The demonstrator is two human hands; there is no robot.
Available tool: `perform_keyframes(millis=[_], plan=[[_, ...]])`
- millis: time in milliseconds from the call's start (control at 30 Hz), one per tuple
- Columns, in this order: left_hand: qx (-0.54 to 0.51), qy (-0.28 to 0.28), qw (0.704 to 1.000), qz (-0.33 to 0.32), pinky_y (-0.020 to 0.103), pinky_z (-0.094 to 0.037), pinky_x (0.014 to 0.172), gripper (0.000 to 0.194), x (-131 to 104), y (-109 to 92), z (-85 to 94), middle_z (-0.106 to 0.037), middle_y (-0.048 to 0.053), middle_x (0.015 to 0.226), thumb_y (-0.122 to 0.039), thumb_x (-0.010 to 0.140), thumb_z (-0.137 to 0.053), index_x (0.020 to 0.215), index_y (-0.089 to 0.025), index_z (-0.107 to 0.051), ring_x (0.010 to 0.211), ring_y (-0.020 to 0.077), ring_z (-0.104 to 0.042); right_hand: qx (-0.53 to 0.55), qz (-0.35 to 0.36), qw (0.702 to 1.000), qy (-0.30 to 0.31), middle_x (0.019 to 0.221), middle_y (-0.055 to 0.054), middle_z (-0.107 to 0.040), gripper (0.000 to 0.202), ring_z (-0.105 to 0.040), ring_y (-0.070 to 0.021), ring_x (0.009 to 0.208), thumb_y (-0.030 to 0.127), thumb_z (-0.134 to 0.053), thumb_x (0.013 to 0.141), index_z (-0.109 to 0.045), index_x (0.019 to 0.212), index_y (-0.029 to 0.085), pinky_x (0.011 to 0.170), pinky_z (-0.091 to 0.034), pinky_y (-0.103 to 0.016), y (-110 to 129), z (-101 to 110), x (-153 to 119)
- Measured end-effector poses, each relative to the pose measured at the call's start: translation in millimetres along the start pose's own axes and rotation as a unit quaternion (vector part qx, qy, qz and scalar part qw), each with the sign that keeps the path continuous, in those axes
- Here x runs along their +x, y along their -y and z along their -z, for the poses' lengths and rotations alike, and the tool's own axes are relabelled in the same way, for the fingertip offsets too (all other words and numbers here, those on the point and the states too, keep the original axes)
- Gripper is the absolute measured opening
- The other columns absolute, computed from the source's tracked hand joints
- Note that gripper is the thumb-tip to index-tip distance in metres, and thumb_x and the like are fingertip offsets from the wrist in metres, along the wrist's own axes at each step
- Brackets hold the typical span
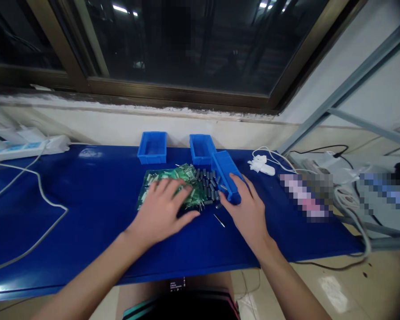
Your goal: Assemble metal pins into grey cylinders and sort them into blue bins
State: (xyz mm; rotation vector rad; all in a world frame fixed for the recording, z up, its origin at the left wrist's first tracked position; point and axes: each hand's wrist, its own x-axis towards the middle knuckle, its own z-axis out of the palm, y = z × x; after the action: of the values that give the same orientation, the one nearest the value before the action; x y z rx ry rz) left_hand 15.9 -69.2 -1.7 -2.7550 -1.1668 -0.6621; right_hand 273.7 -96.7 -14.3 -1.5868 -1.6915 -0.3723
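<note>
My left hand (163,206) rests with spread fingers on a green plastic bag (146,180) and pale, thin-leaded parts. My right hand (248,211) grips the near end of a tilted blue bin (230,171), thumb at its left side and fingers at its right. Dark cylindrical parts (210,182) lie in a loose pile between the bag and that bin. One part with a thin lead (219,220) lies alone on the blue table, nearer to me than the pile.
Two more blue bins, one at the left (152,149) and one in the middle (202,149), stand near the wall. A power strip (30,149) and grey cable are at the left. A white plug and cables (262,165) lie right, near a metal frame.
</note>
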Motion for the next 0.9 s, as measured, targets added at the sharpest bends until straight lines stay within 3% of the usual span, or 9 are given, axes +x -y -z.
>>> perform_keyframes(millis=[100, 233, 333, 433, 533, 633, 700, 800, 900], plan=[[-0.071, 0.028, 0.994, -0.082, 0.046, -0.051, 0.089, 0.033, 1, -43, -3.6, -0.071, 0.006, 0.122, -0.042, 0.111, -0.057, 0.134, -0.021, -0.07, 0.104, 0.0261, -0.065, -0.008, 0.004, 1.0, -0.002, 0.143, -0.018, -0.072, 0.042, -0.077, -0.0355, 0.121, 0.03, -0.075, 0.096, -0.071, 0.137, 0.018, 0.103, -0.066, -0.053, -4, 1, 4], [-0.057, 0.0, 0.991, -0.122, 0.04, -0.049, 0.077, 0.022, 9, -78, -21.9, -0.07, 0.003, 0.111, -0.033, 0.106, -0.067, 0.124, -0.022, -0.074, 0.095, 0.0244, -0.065, -0.033, 0.015, 0.999, -0.019, 0.142, -0.018, -0.072, 0.041, -0.078, -0.0356, 0.12, 0.033, -0.074, 0.097, -0.071, 0.136, 0.018, 0.102, -0.066, -0.053, -8, 4, 9], [-0.042, -0.026, 0.988, -0.145, 0.04, -0.05, 0.078, 0.005, 19, -86, -36.5, -0.068, 0.001, 0.097, -0.026, 0.1, -0.075, 0.1, -0.021, -0.075, 0.091, 0.0241, -0.065, -0.035, 0.024, 0.999, -0.03, 0.141, -0.017, -0.073, 0.042, -0.078, -0.0344, 0.118, 0.035, -0.073, 0.098, -0.071, 0.136, 0.018, 0.098, -0.067, -0.05, -12, 6, 11], [-0.014, -0.054, 0.988, -0.144, 0.039, -0.051, 0.074, 0.017, 27, -89, -49.9, -0.064, 0.002, 0.084, -0.021, 0.094, -0.08, 0.081, -0.019, -0.069, 0.083, 0.0239, -0.065, -0.009, 0.005, 0.999, -0.051, 0.137, -0.017, -0.076, 0.044, -0.079, -0.0342, 0.115, 0.041, -0.073, 0.096, -0.072, 0.135, 0.019, 0.091, -0.068, -0.047, -16, 7, 13], [-0.002, -0.082, 0.988, -0.127, 0.038, -0.051, 0.065, 0.02, 28, -88, -56.3, -0.063, 0.004, 0.077, -0.019, 0.095, -0.077, 0.077, -0.017, -0.067, 0.076, 0.0216, -0.064, 0.08, -0.094, 0.99, -0.06, 0.128, -0.014, -0.079, 0.055, -0.081, -0.0314, 0.097, 0.051, -0.081, 0.087, -0.073, 0.133, 0.023, 0.078, -0.068, -0.044, -14, 7, 19], [-0.003, -0.066, 0.994, -0.091, 0.04, -0.053, 0.059, 0.013, 19, -79, -42.2, -0.067, 0.006, 0.078, -0.017, 0.094, -0.074, 0.082, -0.018, -0.069, 0.073, 0.0232, -0.067, 0.256, -0.253, 0.93, -0.077, 0.123, -0.014, -0.079, 0.073, -0.079, -0.0298, 0.088, 0.055, -0.091, 0.074, -0.07, 0.136, 0.024, 0.074, -0.068, -0.045, -1, 5, 29], [-0.054, -0.093, 0.994, 0.011, 0.045, -0.06, 0.066, 0.01, 8, -69, -21.6, -0.075, 0.008, 0.095, -0.019, 0.099, -0.065, 0.104, -0.023, -0.073, 0.08, 0.0253, -0.071, 0.386, -0.321, 0.861, -0.076, 0.127, -0.015, -0.077, 0.079, -0.079, -0.0326, 0.101, 0.057, -0.09, 0.075, -0.063, 0.143, 0.024, 0.08, -0.068, -0.048, 14, 2, 33], [-0.185, -0.164, 0.952, 0.18, 0.046, -0.069, 0.081, 0.037, -6, -48, 9.8, -0.077, 0.01, 0.125, -0.036, 0.107, -0.059, 0.143, -0.032, -0.059, 0.106, 0.0274, -0.077, 0.495, -0.336, 0.801, -0.028, 0.135, -0.016, -0.074, 0.075, -0.077, -0.0329, 0.114, 0.058, -0.08, 0.088, -0.05, 0.151, 0.029, 0.086, -0.068, -0.049, 45, -6, 30], [-0.171, -0.149, 0.96, 0.162, 0.054, -0.066, 0.103, 0.062, -5, -27, 25.0, -0.061, 0.011, 0.158, -0.054, 0.105, -0.064, 0.161, -0.035, -0.044, 0.138, 0.0332, -0.067, 0.536, -0.341, 0.772, 0.008, 0.139, -0.016, -0.072, 0.07, -0.077, -0.0303, 0.116, 0.06, -0.068, 0.097, -0.041, 0.156, 0.031, 0.089, -0.068, -0.048, 80, -15, 26]])
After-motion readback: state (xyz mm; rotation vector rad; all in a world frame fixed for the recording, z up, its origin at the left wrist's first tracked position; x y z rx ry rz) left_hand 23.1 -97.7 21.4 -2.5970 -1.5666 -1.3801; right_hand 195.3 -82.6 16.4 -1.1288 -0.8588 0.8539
